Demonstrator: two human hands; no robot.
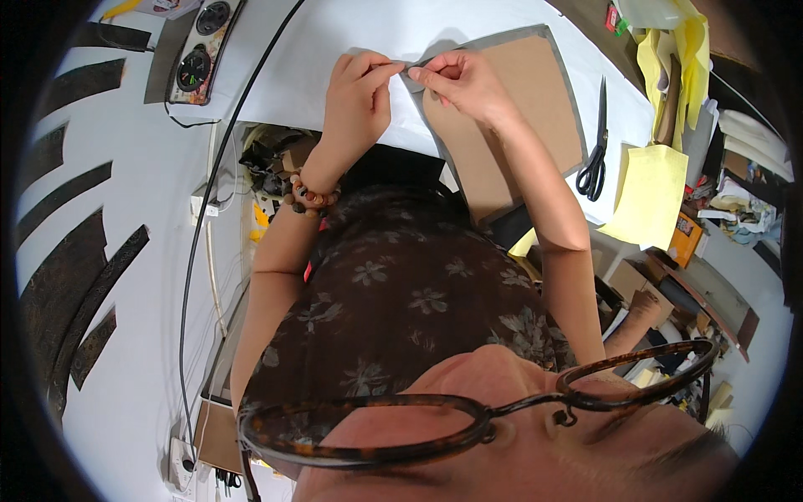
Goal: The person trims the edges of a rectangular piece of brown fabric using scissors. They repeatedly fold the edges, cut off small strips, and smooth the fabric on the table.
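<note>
A brown panel with a grey border (535,92) lies slanted on the white table, its lower end reaching past the near table edge. My right hand (468,88) rests over the panel's far left corner, thumb and finger pinched on the grey border there. From the left, my left hand (361,94) meets it, with thumb and forefinger pressed together right at that corner. Whatever lies between the left fingertips is too small to make out. A beaded bracelet (311,194) circles my left wrist.
Black-handled scissors (595,159) lie right of the panel, beside a yellow sheet (648,192). A panel with two dark round dials (199,58) stands at the far left. A black cable (216,159) crosses the left side. Cluttered shelves (736,192) fill the right.
</note>
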